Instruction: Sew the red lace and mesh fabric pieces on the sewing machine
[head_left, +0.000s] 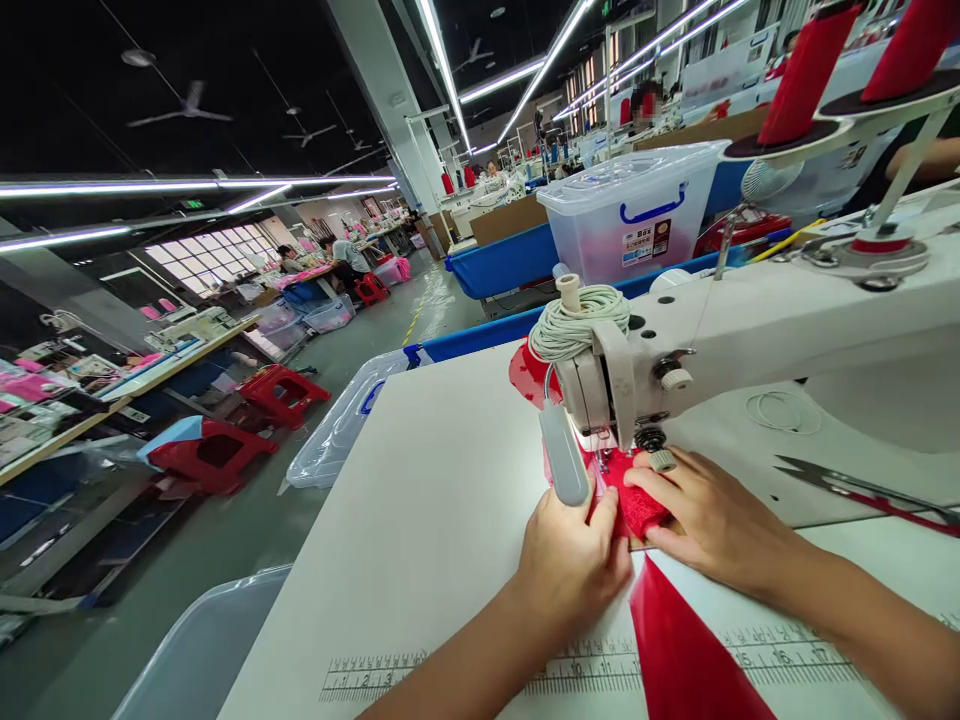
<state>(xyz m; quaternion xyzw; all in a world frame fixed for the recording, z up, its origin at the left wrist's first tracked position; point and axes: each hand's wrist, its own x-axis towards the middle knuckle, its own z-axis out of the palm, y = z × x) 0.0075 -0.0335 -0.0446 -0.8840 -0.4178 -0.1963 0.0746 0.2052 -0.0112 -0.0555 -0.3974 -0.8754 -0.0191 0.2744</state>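
Long tube lights run over a sewing workshop, with red stools (217,450) on the floor at left and a lidded plastic box (637,220) on the far side. At my white tabletop (420,500), red lace fabric (643,508) lies just at the near side of the needle of the sewing machine (750,330). My left hand (574,550) pinches its left edge between thumb and forefinger; my right hand (712,515) grips its right side, fingers bent. I judge the stitching to be partway: red cloth (527,375) shows beyond the machine head, though I cannot tell whether it joins, and the lace between my hands seems left to sew. A smooth red strip (686,645) trails nearer; scissors (855,485) rest at right.
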